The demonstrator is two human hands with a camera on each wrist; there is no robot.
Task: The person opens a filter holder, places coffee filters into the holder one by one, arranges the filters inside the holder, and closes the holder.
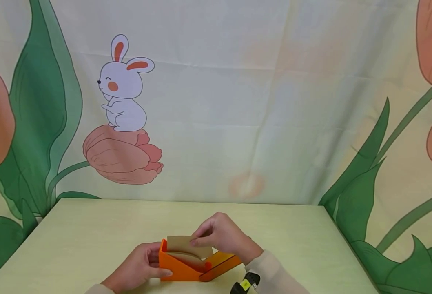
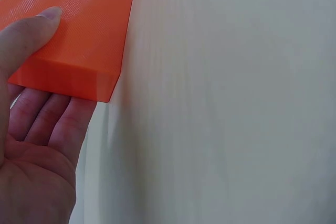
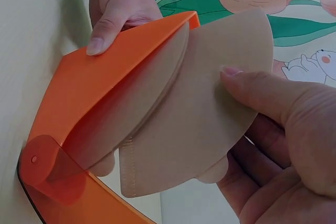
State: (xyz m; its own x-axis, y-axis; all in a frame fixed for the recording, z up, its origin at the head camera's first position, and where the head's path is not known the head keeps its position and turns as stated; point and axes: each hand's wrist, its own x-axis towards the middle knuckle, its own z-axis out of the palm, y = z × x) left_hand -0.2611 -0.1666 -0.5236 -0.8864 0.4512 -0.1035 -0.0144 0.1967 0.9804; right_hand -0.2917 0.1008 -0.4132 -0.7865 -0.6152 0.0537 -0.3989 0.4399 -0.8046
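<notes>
An orange coffee filter holder [image 1: 180, 269] stands on the table, its hinged lid [image 1: 221, 266] swung down to the right. My left hand [image 1: 142, 263] grips its left end; in the left wrist view the thumb lies on one face and the fingers are on the opposite side. Several brown paper coffee filters [image 3: 149, 93] sit inside the holder. With thumb and fingers my right hand [image 3: 294, 140] pinches one brown coffee filter [image 3: 210, 98], partly out above the others. The right fingertips behind this filter are hidden.
The pale wooden table [image 1: 282, 232] spreads around the holder. Behind it hangs a cloth backdrop [image 1: 208, 102] printed with a rabbit, tulips and leaves. A black wrist device [image 1: 246, 283] with a yellow mark sits at the right sleeve.
</notes>
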